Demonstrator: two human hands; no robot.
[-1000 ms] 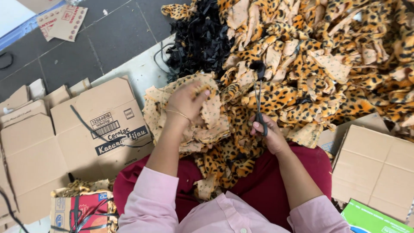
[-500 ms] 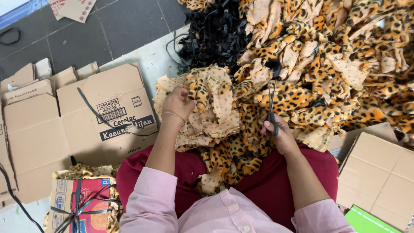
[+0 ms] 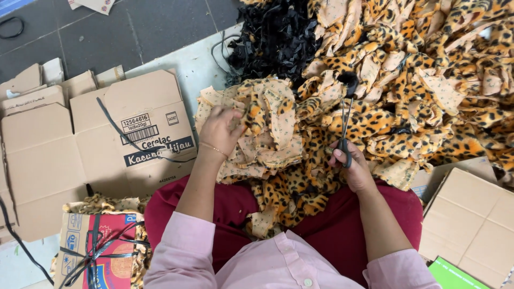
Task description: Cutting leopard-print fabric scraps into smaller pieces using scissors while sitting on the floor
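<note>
My left hand (image 3: 222,128) grips a bunch of leopard-print fabric pieces (image 3: 267,134) with their tan backing up, lying over my lap. My right hand (image 3: 353,166) holds black scissors (image 3: 345,126), blades pointing away from me into the fabric. A big heap of leopard-print scraps (image 3: 423,80) spreads ahead and to the right. More of the same fabric (image 3: 292,195) drapes over my red-clothed lap.
A pile of black fabric scraps (image 3: 278,40) lies behind the left bunch. Flattened brown cardboard boxes (image 3: 80,139) cover the floor at left, another carton (image 3: 471,225) sits at right. A strapped red box stuffed with scraps (image 3: 99,251) stands near my left elbow. Grey floor tiles lie beyond.
My left hand has spread and shifted the tan-backed bunch slightly. The right hand with the scissors has stayed at nearly the same spot in the fabric. The view has drifted a little.
</note>
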